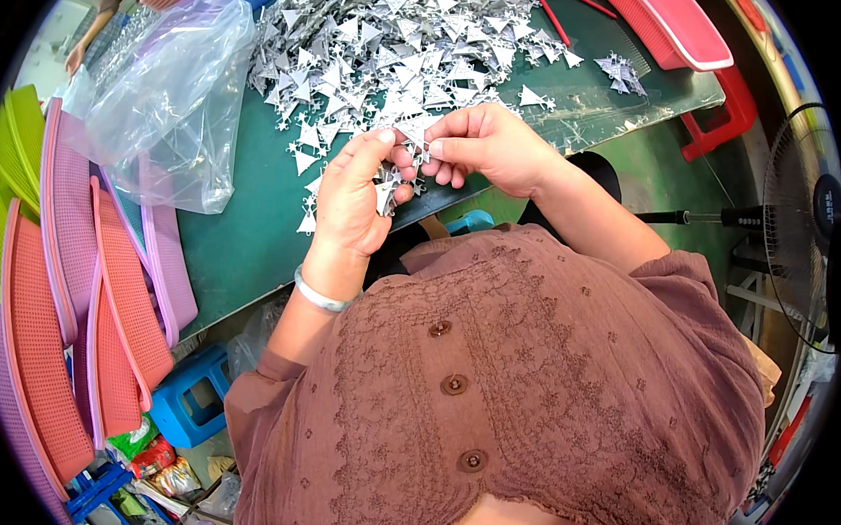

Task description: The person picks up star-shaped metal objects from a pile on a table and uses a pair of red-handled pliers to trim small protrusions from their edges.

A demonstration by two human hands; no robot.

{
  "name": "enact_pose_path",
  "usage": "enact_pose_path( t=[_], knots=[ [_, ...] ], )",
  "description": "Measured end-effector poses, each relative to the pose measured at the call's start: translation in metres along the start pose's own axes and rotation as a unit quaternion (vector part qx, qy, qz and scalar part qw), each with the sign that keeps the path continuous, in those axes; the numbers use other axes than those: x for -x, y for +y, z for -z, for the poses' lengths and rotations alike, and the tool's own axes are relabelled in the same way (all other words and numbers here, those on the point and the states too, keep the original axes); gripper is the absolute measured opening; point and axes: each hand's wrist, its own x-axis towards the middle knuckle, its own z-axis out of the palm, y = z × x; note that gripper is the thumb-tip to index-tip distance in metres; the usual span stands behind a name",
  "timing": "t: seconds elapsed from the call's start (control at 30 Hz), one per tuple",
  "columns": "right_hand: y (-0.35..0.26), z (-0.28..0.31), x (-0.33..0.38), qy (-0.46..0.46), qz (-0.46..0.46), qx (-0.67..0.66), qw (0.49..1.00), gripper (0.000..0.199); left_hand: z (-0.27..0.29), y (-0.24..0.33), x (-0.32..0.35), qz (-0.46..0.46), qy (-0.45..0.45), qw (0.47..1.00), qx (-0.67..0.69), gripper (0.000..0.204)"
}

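Both of my hands meet above the near edge of the green table (pixel 223 263). Between their fingertips is a small silver triangular metal piece (pixel 414 131), with the thumb and forefinger of my right hand (pixel 496 151) pinching its right side. My left hand (pixel 350 189) grips the other side and has more such pieces (pixel 386 197) tucked under its curled fingers. Just beyond my hands spreads a big heap of the same silver triangular pieces (pixel 383 50). One loose piece (pixel 533 98) lies to the right of it.
A clear plastic bag (pixel 183 111) lies on the table's left, beside stacked purple, pink and green plastic baskets (pixel 37 340). A small separate cluster of pieces (pixel 621 74) and a red basket (pixel 670 29) sit far right. A blue stool (pixel 189 398) and a black fan (pixel 802 223) flank me.
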Motion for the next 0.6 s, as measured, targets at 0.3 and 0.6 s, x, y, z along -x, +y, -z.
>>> enact_pose_path(
  t=[0.3, 0.6],
  knots=[
    [-0.0035, -0.0053, 0.0019, 0.013, 0.019, 0.054, 0.998, 0.015, -0.0021, -0.0038, 0.0003, -0.012, 0.019, 1.000, -0.005, 0.011],
    [-0.0049, -0.0066, 0.0015, 0.027, 0.024, 0.061, 0.997, 0.015, 0.0013, -0.0048, 0.0013, 0.008, 0.012, 1.000, -0.018, 0.009]
  ],
)
